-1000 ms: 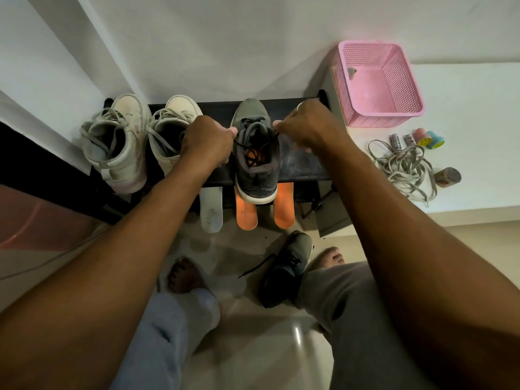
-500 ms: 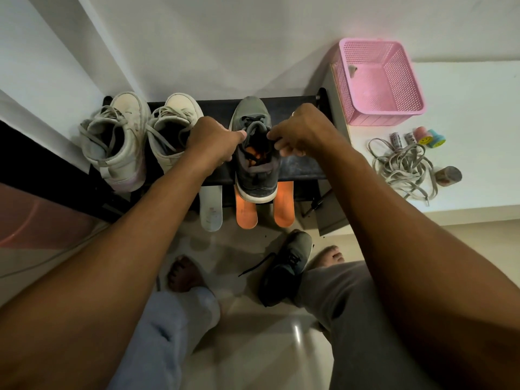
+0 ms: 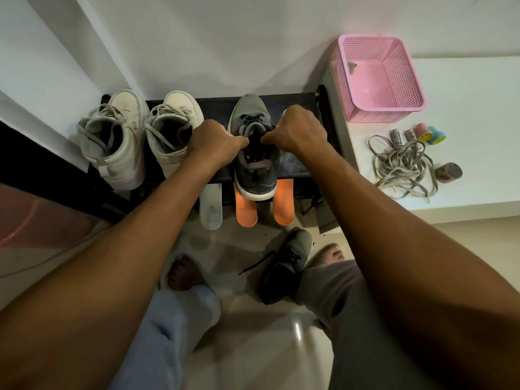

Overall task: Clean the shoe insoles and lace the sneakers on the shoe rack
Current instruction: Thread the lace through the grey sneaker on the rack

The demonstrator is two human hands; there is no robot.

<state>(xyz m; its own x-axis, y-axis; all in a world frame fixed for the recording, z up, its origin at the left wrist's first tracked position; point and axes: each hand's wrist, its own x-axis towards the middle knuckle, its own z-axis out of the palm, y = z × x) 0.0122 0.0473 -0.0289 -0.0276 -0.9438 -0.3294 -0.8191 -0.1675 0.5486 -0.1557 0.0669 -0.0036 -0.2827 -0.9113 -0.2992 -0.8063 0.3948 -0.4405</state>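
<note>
grey sneaker (image 3: 254, 167) sits on the shoe rack (image 3: 295, 170), heel overhanging the front edge; left hand (image 3: 209, 144) and right hand (image 3: 298, 130), fingers curled, each pinch its lace (image 3: 253, 126); risk: a hard pull tips the sneaker off, or the lace slips free.

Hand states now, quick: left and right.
Left hand: closed, pinching the lace of the grey sneaker.
Right hand: closed, pinching that lace too.

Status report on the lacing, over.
Left hand and right hand both pinch the dark lace of the grey mesh sneaker on the black shoe rack. Nothing in the way.
</note>
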